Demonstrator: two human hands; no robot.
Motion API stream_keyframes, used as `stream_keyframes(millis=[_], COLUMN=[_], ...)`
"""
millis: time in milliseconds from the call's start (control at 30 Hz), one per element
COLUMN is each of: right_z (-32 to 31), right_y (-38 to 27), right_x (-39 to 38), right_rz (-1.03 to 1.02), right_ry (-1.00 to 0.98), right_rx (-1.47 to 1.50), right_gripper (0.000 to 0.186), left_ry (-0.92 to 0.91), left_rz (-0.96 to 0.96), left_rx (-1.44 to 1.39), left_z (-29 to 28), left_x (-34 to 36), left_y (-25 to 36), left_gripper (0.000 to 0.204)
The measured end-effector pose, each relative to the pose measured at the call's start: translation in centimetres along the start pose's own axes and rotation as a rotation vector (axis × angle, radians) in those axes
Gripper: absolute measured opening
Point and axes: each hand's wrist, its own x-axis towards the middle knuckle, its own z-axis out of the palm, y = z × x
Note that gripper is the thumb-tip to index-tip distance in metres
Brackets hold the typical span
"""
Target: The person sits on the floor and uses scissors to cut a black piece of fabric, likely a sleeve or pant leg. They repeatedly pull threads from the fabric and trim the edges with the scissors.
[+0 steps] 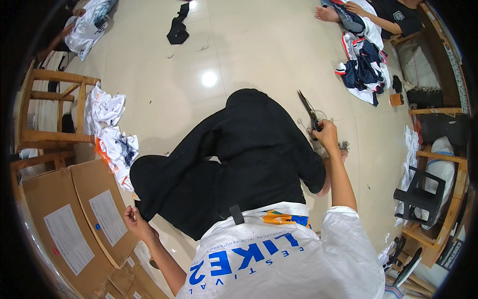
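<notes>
My right hand (325, 132) grips the black handles of large scissors (309, 110), which lie angled over the floor right of my black-clad legs (254, 139), their blades pointing away from me. A small grey metallic item (343, 146) is beside my right wrist. My left hand (138, 222) is down at the left, by my black-covered knee and the cardboard boxes (59, 209); its fingers are curled, and whatever they may hold is too small to make out. White garments with coloured prints (112, 149) lie just beyond it.
Wooden stools (55, 134) stand at left, wooden frames (438, 112) and a black plastic item (418, 194) at right. A black piece (178, 27) lies on the tiled floor (239, 55) ahead. Two other people sit at upper left and right (381, 22) among garments (363, 70).
</notes>
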Motion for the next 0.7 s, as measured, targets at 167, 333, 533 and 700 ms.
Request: stream_keyframes(millis=[167,333,533,700], right_z=[-1.4,-2.7,-5.7,-4.8], right_y=[-2.1,-6.7,-11.1,-16.2], right_x=[-1.5,-2.3,-3.7,-6.0], right_rz=[-0.08,-0.164,-0.175,-0.2], right_ry=[0.027,0.18,0.261,-0.017], right_rx=[-0.131,0.033,0.098,0.555], right_gripper=[0.029,0.019,0.023,0.027], left_ry=[0.104,-0.564,-1.059,-1.149], left_rz=[0.555,0.612,0.91,1.114], left_rx=[0.487,0.243,0.252,0.448], left_z=[4.3,16.4,32.0,36.1], left_x=[0.6,-2.7,-10.0,-11.8], left_y=[5.8,14.1,17.2,17.8], left_gripper=[0.032,0.026,0.032,0.031])
